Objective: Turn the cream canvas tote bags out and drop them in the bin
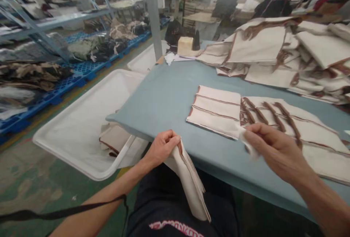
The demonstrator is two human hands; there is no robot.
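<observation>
My left hand (164, 145) is closed on the upper end of a folded cream fabric piece with brown edging (188, 182), which hangs down over my lap at the table's front edge. Held in a pinch by my right hand (270, 147) is a small white cloth-like piece (249, 144), smeared by motion; its exact kind I cannot make out. Just behind that hand lies a row of overlapping cream fabric pieces with brown edging (217, 107). To its right, more such pieces with brown straps (308, 127) overlap on the blue-grey table (161, 94).
A large heap of cream fabric pieces (259, 47) covers the table's back right. A yellowish block (185, 45) stands at the back edge near a grey post (153, 18). Left of the table is a white bin (71, 135) holding a cream piece. Blue pallets (84, 73) carry fabric bundles.
</observation>
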